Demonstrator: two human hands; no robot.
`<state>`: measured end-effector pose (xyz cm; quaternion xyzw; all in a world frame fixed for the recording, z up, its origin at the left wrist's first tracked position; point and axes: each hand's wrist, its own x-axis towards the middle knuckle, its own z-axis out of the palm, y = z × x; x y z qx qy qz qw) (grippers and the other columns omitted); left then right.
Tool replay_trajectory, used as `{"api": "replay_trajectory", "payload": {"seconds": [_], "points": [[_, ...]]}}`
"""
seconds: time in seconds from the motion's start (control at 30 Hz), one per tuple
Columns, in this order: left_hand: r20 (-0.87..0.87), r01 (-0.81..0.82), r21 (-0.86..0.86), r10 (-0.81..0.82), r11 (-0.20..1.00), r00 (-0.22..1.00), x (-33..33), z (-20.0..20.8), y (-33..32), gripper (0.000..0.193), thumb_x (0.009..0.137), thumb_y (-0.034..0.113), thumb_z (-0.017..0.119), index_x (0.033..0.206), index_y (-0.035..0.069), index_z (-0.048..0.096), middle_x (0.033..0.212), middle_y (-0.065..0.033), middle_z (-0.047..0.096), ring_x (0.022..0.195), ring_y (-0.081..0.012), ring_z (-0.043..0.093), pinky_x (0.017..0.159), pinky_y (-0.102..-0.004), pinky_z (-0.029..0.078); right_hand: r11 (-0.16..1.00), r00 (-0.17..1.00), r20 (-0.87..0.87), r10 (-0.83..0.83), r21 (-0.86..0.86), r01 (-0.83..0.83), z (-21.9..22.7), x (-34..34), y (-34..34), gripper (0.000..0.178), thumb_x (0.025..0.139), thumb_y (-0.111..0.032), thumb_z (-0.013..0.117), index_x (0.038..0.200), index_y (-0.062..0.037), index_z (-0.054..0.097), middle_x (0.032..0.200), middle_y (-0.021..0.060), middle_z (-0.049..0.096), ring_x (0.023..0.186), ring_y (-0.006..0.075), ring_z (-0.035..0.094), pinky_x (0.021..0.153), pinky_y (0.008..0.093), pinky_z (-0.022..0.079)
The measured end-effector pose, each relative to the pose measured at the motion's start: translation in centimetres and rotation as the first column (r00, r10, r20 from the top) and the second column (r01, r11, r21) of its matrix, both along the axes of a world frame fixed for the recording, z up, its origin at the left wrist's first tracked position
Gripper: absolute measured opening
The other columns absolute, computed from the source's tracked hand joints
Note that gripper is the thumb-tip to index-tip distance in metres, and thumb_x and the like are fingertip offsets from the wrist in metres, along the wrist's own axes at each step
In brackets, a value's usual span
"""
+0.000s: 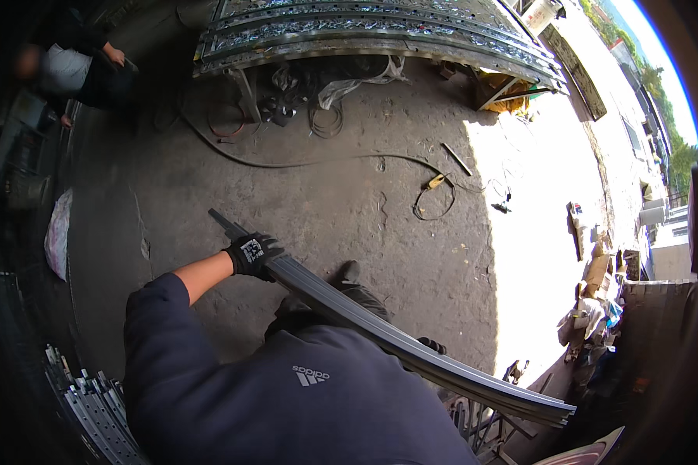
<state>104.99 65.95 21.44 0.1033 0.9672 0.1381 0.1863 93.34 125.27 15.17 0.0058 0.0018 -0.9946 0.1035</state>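
A bundle of long grey metal profiles [349,310] runs slantwise across the front of my body, from the upper left down to the lower right. My left hand [253,256], in a black glove, is wrapped round it near its upper left end. A narrow tip of the bundle sticks out past that hand. Farther along, the gloved fingers of my right hand [432,345] show at the far edge of the profiles, curled against them. The rest of that hand is hidden under the bundle. My boot [350,271] stands on the floor just beyond.
Ahead is a metal-topped workbench [380,50] strewn with shiny scraps. A cable [302,164] with a yellow connector [436,181] crosses the concrete floor. Another person [85,70] is at the far left. Metal bars [97,411] are stacked at the lower left, and clutter [593,310] lies right.
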Motion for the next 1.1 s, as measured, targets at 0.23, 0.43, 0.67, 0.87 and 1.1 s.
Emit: {"api": "replay_trajectory", "payload": {"seconds": [0.23, 0.43, 0.67, 0.87, 1.1], "points": [[-0.181, -0.37, 0.074, 0.377, 0.926, 0.908, -6.2, 1.7, -6.7, 0.081, 0.072, 0.055, 0.079, 0.135, 0.011, 0.055, 0.138, -0.0163, 0.051, 0.127, -0.0378, 0.049, 0.106, -0.0542, 0.041, 0.938, 0.94, -0.121, 0.32, -0.098, -0.332, 3.3, -27.1, -18.2, 0.047, 0.1, -0.058, 0.037, 0.092, -0.0196, 0.063, 0.087, -0.0025, 0.065, 0.085, 0.0186, 0.063, 0.083, 0.0401, 0.047], [-0.009, -0.609, 0.052, 0.61, 0.792, 0.792, -17.3, -3.6, -16.8, 0.076, 0.07, 0.051, 0.081, 0.133, 0.015, 0.058, 0.137, -0.0133, 0.053, 0.129, -0.0367, 0.049, 0.107, -0.0522, 0.04, 0.865, 0.861, 0.078, 0.502, -0.048, -0.5, 3.5, -48.4, -38.7, 0.031, 0.103, -0.037, 0.036, 0.077, -0.0239, 0.046, 0.071, -0.0073, 0.05, 0.072, 0.0124, 0.051, 0.08, 0.0362, 0.04], [-0.069, -0.812, -0.04, 0.809, 0.582, 0.583, -27.5, 2.1, -24.8, 0.062, 0.07, 0.049, 0.081, 0.117, 0.012, 0.063, 0.116, -0.0129, 0.063, 0.112, -0.0326, 0.058, 0.096, -0.0484, 0.048, 0.613, 0.69, 0.033, 0.723, 0.428, -0.664, -0.2, -67.8, -60.4, 0.025, 0.102, -0.039, 0.038, 0.087, -0.0215, 0.046, 0.078, -0.001, 0.049, 0.076, 0.0162, 0.049, 0.084, 0.0345, 0.038], [-0.051, -0.944, -0.036, 0.943, 0.329, 0.33, -38.6, 5.3, -26.3, 0.052, 0.063, 0.038, 0.083, 0.1, 0.006, 0.066, 0.094, -0.0121, 0.068, 0.088, -0.0291, 0.068, 0.075, -0.0421, 0.057, 0.143, 0.474, 0.163, 0.865, 0.826, -0.545, -4.0, -82.3, -76.6, 0.031, 0.103, -0.044, 0.038, 0.094, -0.017, 0.051, 0.084, 0.0053, 0.054, 0.082, 0.0189, 0.053, 0.088, 0.0351, 0.04], [0.011, -0.987, -0.133, 0.995, -0.093, -0.096, -57.4, 7.7, -24.1, 0.059, 0.056, 0.047, 0.088, 0.093, 0.006, 0.066, 0.089, -0.0109, 0.07, 0.083, -0.03, 0.069, 0.073, -0.0438, 0.057, -0.021, 0.228, 0.296, 0.928, 0.65, -0.76, -6.2, -98.8, -97.3, 0.035, 0.103, -0.047, 0.037, 0.099, -0.0155, 0.052, 0.09, 0.0064, 0.056, 0.086, 0.0192, 0.054, 0.088, 0.0348, 0.042]]}}
